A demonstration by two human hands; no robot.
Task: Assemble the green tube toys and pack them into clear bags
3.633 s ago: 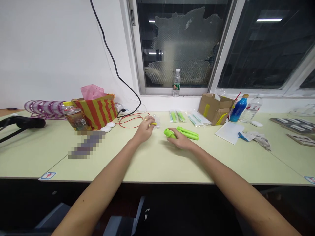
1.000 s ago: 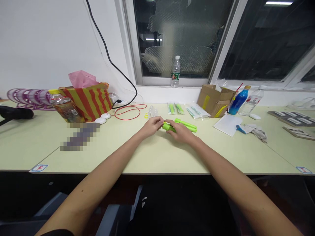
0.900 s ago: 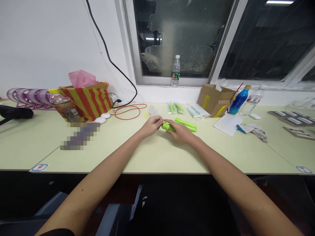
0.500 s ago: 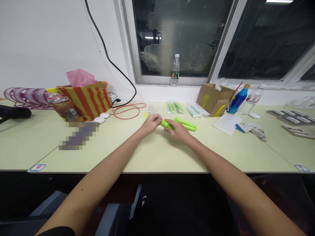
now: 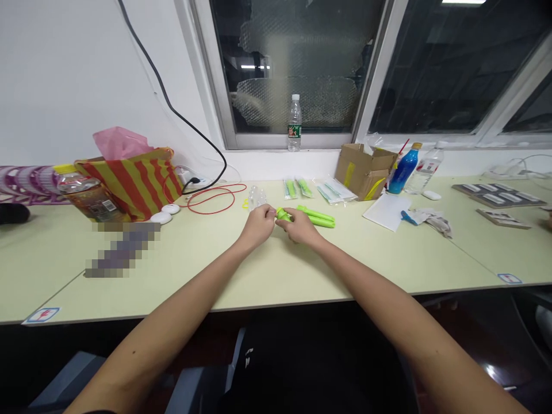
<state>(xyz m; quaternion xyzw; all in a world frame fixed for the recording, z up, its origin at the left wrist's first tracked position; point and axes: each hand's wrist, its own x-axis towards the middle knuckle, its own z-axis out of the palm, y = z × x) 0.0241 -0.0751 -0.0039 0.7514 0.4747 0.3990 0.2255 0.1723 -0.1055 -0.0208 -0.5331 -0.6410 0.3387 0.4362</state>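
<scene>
A bright green plastic piece (image 5: 283, 214) is between my two hands above the pale table. My right hand (image 5: 301, 225) has its fingers wrapped round it. The fingers of my left hand (image 5: 260, 225) are pinched at its left end; what they grip there is too small to tell. Just behind my right hand lie green tubes (image 5: 321, 219) side by side. Clear plastic pieces (image 5: 257, 197) and a small yellow piece (image 5: 245, 203) lie behind my left hand.
Bagged green parts (image 5: 297, 188) and flat clear packets (image 5: 334, 190) lie at the back, beside an open cardboard box (image 5: 364, 172). Bottles, paper (image 5: 387, 211) and a glove (image 5: 433, 221) are right. A striped bag (image 5: 138, 184), white discs and red cable (image 5: 211, 198) are left.
The view has shifted, so most things appear further left. The green piece is turned and shows less of its length, with my hands closer together around it.
</scene>
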